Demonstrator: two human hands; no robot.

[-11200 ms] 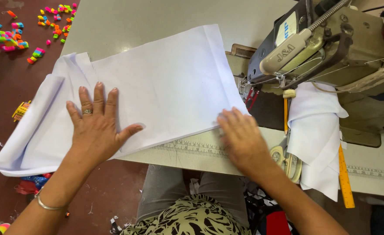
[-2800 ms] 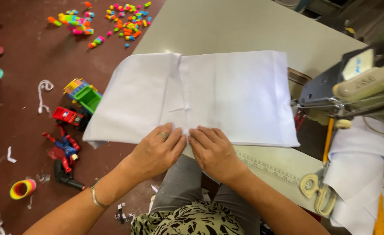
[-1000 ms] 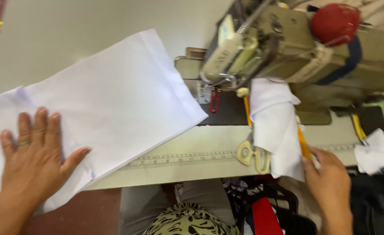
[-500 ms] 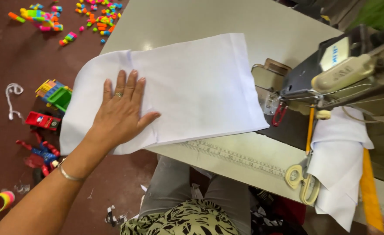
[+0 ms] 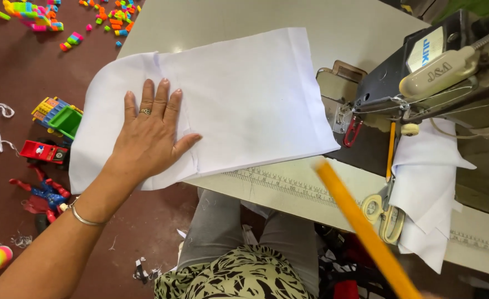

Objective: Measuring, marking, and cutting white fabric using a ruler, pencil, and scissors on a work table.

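- Head view: left hand (image 5: 147, 138) flat, fingers spread, pressing white fabric (image 5: 239, 99) on table (image 5: 333, 27); grips nothing.
- Fabric overhangs the table edge (could slide off if pressure eases).
- Yellow ruler (image 5: 361, 227) swings in blurred; right hand unseen, might snag fabric.

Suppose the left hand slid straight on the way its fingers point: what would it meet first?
Only more white fabric at first, since the left hand lies flat on it; beyond its far edge, probably bare table.

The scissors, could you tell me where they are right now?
The scissors lie at the table's near edge, right of the measuring tape, beside hanging white cloth.
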